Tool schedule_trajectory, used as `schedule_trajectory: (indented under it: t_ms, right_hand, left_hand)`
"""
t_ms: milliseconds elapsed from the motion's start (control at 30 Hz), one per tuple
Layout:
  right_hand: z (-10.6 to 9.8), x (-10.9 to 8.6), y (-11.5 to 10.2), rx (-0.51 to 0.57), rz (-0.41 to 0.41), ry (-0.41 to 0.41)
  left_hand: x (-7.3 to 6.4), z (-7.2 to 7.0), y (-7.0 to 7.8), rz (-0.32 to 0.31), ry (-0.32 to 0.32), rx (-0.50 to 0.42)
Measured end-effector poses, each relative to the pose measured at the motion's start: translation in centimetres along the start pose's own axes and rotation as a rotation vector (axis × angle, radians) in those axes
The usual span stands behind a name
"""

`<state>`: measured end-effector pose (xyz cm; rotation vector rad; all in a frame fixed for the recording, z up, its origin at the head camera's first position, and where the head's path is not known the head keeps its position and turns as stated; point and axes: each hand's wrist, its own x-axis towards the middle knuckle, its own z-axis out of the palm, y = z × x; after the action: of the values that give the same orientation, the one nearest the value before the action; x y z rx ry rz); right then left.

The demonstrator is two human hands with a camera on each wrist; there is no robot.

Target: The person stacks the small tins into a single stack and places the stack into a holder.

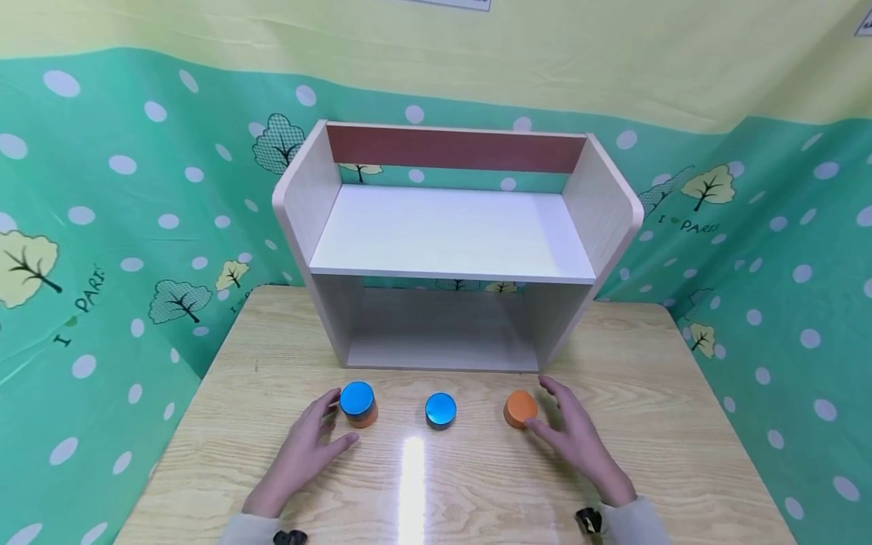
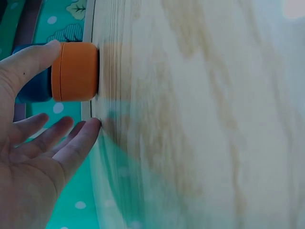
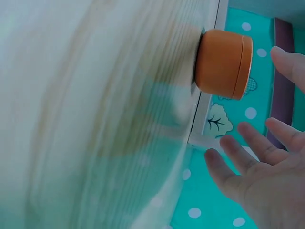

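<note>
Toward the left of the table, a round blue tin (image 1: 357, 398) sits stacked on a round orange tin (image 2: 78, 71). My left hand (image 1: 304, 448) is spread beside this stack, thumb and fingers apart; whether a fingertip touches it I cannot tell. Another small blue tin (image 1: 440, 409) stands alone in the middle, away from both hands. On the right is a single round orange tin (image 1: 521, 409), lidded, with a seam visible in the right wrist view. Around its right side my right hand (image 1: 575, 435) is held open, the fingers (image 3: 228, 148) spread without gripping it.
Behind the tins stands a two-level white shelf (image 1: 450, 235) with a reddish-brown back bar (image 1: 456, 149). The wooden table (image 1: 688, 424) carries everything. A green and yellow patterned curtain (image 1: 123, 227) hangs behind the table and at both sides.
</note>
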<state>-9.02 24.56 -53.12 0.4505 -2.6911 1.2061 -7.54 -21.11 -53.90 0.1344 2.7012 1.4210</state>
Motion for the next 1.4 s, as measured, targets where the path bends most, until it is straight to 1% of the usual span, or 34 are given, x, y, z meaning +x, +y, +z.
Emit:
schedule_trajectory:
  t_ms: [67, 300, 500, 600, 767, 900, 1100, 1400]
  right_hand:
    - [0.1, 0.1, -0.1, 0.021, 0.008, -0.010]
    - [0.5, 0.3, -0.4, 0.075, 0.082, -0.067]
    - [0.9, 0.3, -0.3, 0.092, 0.096, -0.100]
    - [1.1, 0.3, -0.3, 0.099, 0.098, -0.105]
    - [1.2, 0.4, -0.2, 0.110, 0.106, -0.113]
    - [1.4, 0.4, -0.3, 0.101, 0.121, -0.119]
    - [1.4, 0.4, -0.5, 0.084, 0.139, -0.116]
    - [1.4, 0.4, -0.4, 0.065, 0.130, -0.109]
  left_hand:
    - [0.1, 0.0, 0.0, -0.005, -0.004, -0.019]
    - [0.4, 0.2, -0.2, -0.003, 0.009, -0.066]
    - [0.5, 0.4, -0.1, -0.008, 0.013, -0.094]
    - [0.5, 0.4, 0.0, 0.000, 0.010, -0.098]
    - [0.6, 0.3, 0.2, -0.007, 0.014, -0.104]
    - [0.7, 0.3, 0.1, -0.013, 0.015, -0.104]
    - [0.8, 0.4, -0.3, 0.000, 0.017, -0.110]
    - [1.0, 0.4, -0.1, -0.001, 0.028, -0.119]
